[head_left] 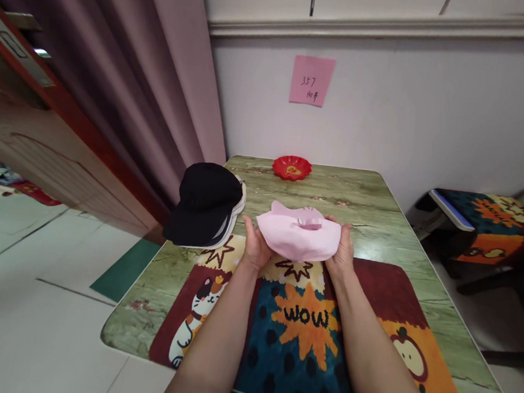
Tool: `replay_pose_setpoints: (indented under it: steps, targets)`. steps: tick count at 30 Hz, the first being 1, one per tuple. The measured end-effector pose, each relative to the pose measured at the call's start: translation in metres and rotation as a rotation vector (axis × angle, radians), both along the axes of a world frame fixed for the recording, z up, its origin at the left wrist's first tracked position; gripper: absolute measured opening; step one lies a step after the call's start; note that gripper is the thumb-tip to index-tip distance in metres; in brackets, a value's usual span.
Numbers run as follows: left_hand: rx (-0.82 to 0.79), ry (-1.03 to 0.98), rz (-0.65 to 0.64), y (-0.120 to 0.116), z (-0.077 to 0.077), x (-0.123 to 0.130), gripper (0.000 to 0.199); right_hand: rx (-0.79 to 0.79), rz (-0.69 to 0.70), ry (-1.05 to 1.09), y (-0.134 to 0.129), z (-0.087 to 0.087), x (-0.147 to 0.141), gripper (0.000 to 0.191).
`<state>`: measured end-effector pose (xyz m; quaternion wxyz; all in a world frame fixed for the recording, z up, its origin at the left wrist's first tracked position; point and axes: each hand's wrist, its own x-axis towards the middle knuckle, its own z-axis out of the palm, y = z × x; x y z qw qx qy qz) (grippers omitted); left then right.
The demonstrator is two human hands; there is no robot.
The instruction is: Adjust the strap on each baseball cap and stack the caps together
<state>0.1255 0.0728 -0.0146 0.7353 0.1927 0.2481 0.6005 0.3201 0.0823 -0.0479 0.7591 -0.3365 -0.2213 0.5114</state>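
Two hands support one pink cap above the far edge of the mat, which lies on the surface. From where I stand, the item is suspended between the palms; contact with the mat below cannot be confirmed.

Grip status. Left hand: fingers holding the cap's left end, thumb raised beside it. Right hand: fingers holding the right end, thumb upright along the side, other fingers partly hidden behind the fabric. What looks like the rear strap faces the person; the direction of the brim cannot be told.

Progress, as judged. Done: the pink cap is secured at both ends and centred over the far part of the mat. Left: it has not been set down or released, and it stands apart from the other headwear. Handling therefore appears to be at a middle stage.

Adjacent items. At the mat's far left corner sits a black cap, stacked over a pale cap that shows only at its edges. Whether this stack is finished work or waiting stock cannot be determined. Beyond the mat, near the wall, stands a red dish, apart from both hands.
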Motion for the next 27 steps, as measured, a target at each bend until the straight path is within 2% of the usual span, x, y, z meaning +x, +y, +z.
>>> replay_pose_setpoints:
  steps: [3, 6, 8, 10, 13, 16, 18, 21, 22, 24, 27]
  targets:
    - [0.053, 0.076, 0.018, -0.002, -0.004, -0.008, 0.095, -0.029, -0.073, -0.121, -0.001, 0.001, -0.007, 0.040]
    - [0.123, 0.203, 0.027, -0.003, -0.008, -0.013, 0.083, 0.010, -0.066, -0.302, -0.003, -0.003, -0.008, 0.051]
    - [0.150, 0.291, 0.017, -0.002, -0.010, -0.015, 0.079, 0.066, -0.058, -0.474, -0.006, -0.003, -0.005, 0.057]
    - [0.146, 0.377, 0.040, -0.001, -0.011, -0.016, 0.070, 0.149, -0.090, -0.728, -0.009, -0.001, -0.001, 0.051]
    - [0.130, 0.511, 0.183, 0.003, -0.015, -0.018, 0.054, 0.284, -0.236, -1.154, -0.016, 0.007, 0.001, 0.036]
    - [0.194, 0.706, 0.357, 0.009, -0.021, -0.023, 0.058, 0.364, -0.360, -1.415, -0.019, 0.013, -0.002, 0.028]
    - [0.300, 0.927, 0.471, 0.012, -0.022, -0.027, 0.062, 0.392, -0.348, -1.525, -0.019, 0.011, -0.004, 0.023]
    - [0.535, 1.401, 0.587, 0.010, -0.018, -0.030, 0.055, 0.359, -0.286, -1.682, -0.016, 0.004, -0.006, 0.022]
    - [0.623, 1.554, 0.585, 0.007, -0.015, -0.029, 0.052, 0.329, -0.277, -1.733, -0.015, 0.002, -0.006, 0.022]
    - [0.797, 1.771, 0.500, 0.001, -0.008, -0.024, 0.047, 0.266, -0.283, -1.822, -0.015, -0.001, -0.006, 0.021]
    - [0.947, 1.849, 0.349, -0.008, 0.001, -0.013, 0.040, 0.225, -0.340, -1.899, -0.017, 0.000, -0.009, 0.019]
